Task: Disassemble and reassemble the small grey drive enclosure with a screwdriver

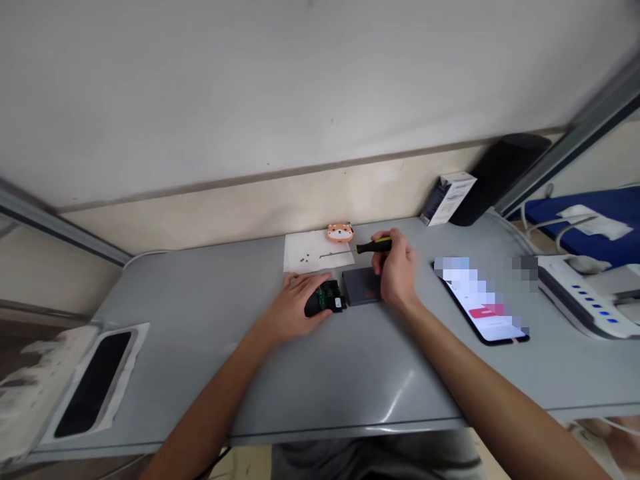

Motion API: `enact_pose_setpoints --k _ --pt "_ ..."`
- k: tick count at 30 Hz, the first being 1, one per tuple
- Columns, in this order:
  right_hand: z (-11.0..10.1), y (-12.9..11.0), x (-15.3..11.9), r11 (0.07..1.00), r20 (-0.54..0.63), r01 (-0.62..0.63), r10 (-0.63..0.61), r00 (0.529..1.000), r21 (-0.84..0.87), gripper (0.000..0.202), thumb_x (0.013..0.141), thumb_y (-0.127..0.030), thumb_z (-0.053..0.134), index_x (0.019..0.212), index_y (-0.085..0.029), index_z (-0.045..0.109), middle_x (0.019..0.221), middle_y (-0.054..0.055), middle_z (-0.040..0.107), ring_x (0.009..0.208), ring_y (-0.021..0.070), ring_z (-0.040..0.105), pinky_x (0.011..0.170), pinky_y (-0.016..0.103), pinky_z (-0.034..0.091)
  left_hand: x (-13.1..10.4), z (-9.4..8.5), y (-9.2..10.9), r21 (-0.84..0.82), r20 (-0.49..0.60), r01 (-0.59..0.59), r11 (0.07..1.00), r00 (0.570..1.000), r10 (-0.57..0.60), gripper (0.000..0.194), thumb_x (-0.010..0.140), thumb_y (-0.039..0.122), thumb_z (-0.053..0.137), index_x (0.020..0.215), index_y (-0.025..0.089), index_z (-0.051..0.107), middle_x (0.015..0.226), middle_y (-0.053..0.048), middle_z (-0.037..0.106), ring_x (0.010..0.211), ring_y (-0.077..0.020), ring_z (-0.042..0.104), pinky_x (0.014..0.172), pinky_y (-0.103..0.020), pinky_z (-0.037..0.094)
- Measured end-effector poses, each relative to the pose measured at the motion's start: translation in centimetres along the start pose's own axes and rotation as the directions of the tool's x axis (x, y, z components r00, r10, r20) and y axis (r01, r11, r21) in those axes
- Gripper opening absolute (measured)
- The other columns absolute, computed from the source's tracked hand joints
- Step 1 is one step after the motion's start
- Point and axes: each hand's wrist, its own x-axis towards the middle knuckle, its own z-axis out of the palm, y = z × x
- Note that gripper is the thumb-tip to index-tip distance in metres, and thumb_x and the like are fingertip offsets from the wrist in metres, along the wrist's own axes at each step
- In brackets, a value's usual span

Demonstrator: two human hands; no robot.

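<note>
While our R hand (401, 273) grips a screwdriver (374, 246) by its black & yellow handle, shaft nearly level & pointing left, our L hand (287, 310) is curled around a small black unit (336, 304) w/ green circuitry showing, thumb at the near side, fingers over the far side. The unit is mid-desk, right in front of us. Just to its right we've got a flat dark gray cover (359, 287); its right end is hidden behind our R hand, so we can't tell if those 2 touch.

Beyond the unit, a white paper (293, 243) lies flat on the gray desk (190, 300), w/ several tiny dark bits (302, 260) on it, too small to ID. The screwdriver's tip is over that paper; can't tell if it's touching. An orange & white animal-face case (341, 233) sits at the paper's far right corner.

Over on our right: 1 lit phone (480, 303), screen partly blocked out, & next to it a white power strip (583, 303) w/ blue lights. Back right, a small carton (450, 197) leans by a black cylinder (500, 177). Far left, a dark-screened phone (95, 383) lies on a white sheet (136, 347).
</note>
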Motion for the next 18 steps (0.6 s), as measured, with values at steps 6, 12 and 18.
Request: enact_pose_setpoints --k 6,12,18 --pt "-0.2 0.8 0.7 0.999 0.045 0.003 0.0 0.999 -0.052 0.052 0.095 -0.07 0.041 0.079 -0.024 0.059 0.043 -0.007 0.037 0.035 0.0138 0.032 0.039 0.031 0.024 0.0 -0.3 0.1 -0.002 -0.013 -0.005 1.0 1.0 0.005 0.059 0.089 0.029 0.075 0.144 0.03 0.055 0.137 -0.008 0.07 0.124 -0.0306 0.065 0.114 -0.05 0.043" --pt "-0.3 0.7 1.0 0.999 0.03 -0.029 0.029 0.999 -0.017 0.049 0.094 -0.066 0.044 0.076 -0.023 0.06 0.04 -0.007 0.035 0.034 0.0133 0.03 0.039 0.03 0.021 0.2 -0.5 0.3 -0.006 0.013 -0.006 1.0 1.0 0.006 0.05 0.089 0.028 0.074 0.137 0.029 0.058 0.131 -0.007 0.072 0.122 -0.0296 0.067 0.115 -0.051 0.041" --pt "-0.4 -0.3 0.6 0.999 0.038 -0.038 0.039 0.999 -0.011 0.048 0.093 -0.065 0.045 0.075 -0.024 0.06 0.038 -0.008 0.032 0.033 0.0135 0.028 0.037 0.03 0.019 -0.1 -0.2 0.2 -0.027 -0.133 0.014 1.0 0.991 -0.017 0.045 0.091 0.034 0.074 0.133 0.026 0.061 0.131 -0.009 0.072 0.121 -0.0299 0.067 0.113 -0.052 0.044"
